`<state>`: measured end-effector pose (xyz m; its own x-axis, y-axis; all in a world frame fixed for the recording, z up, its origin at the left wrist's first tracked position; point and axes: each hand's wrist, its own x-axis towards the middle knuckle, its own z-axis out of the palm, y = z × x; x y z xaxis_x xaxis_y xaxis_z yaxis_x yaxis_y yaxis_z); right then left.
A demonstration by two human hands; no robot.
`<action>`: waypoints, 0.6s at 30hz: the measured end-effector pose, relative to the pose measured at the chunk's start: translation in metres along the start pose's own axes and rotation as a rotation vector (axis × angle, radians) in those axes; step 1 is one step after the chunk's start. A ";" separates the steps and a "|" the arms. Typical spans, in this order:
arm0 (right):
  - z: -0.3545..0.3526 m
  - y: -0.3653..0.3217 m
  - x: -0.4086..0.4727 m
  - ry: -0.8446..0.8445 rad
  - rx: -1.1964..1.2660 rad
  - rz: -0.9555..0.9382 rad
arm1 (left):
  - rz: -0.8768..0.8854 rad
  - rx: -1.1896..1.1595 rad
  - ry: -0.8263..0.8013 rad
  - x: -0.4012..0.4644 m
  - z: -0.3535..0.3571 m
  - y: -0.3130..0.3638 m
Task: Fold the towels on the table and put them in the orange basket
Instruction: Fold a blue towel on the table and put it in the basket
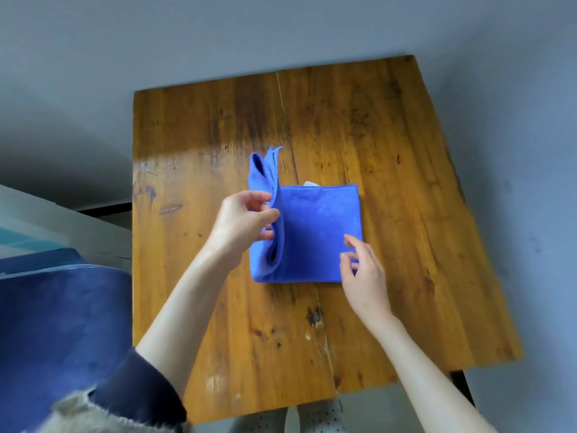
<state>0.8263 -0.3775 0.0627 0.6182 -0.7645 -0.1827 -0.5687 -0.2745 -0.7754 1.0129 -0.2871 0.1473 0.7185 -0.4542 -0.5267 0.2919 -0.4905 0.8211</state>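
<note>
A blue towel [315,232] lies folded on the wooden table [390,151], near its middle. My left hand [242,225] pinches the towel's left edge between thumb and fingers and holds that layered edge lifted upright off the table. My right hand [362,267] is at the towel's near right corner, fingers loosely curled and touching the cloth; whether it pinches the corner I cannot tell. A small white tag [311,183] peeks out at the towel's far edge. No orange basket is in view.
A blue fabric-covered object [62,323] stands close to the table's left side. Grey floor [530,182] surrounds the table. Bare wood lies all around the towel. My feet [312,417] show below the table's near edge.
</note>
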 end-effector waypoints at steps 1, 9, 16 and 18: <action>-0.008 0.007 -0.001 0.007 0.016 0.018 | 0.017 0.030 0.002 0.001 0.015 0.000; -0.032 0.035 0.006 -0.030 0.047 0.056 | 0.024 0.312 0.039 0.011 0.110 -0.026; -0.030 0.053 0.014 -0.067 0.128 0.113 | 0.106 0.383 0.063 0.017 0.138 -0.039; -0.031 0.055 0.014 -0.087 0.177 0.151 | 0.086 0.417 0.023 0.017 0.145 -0.043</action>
<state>0.7869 -0.4217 0.0366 0.5818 -0.7342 -0.3500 -0.5592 -0.0485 -0.8276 0.9210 -0.3816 0.0714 0.7444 -0.4921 -0.4513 -0.0467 -0.7126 0.7000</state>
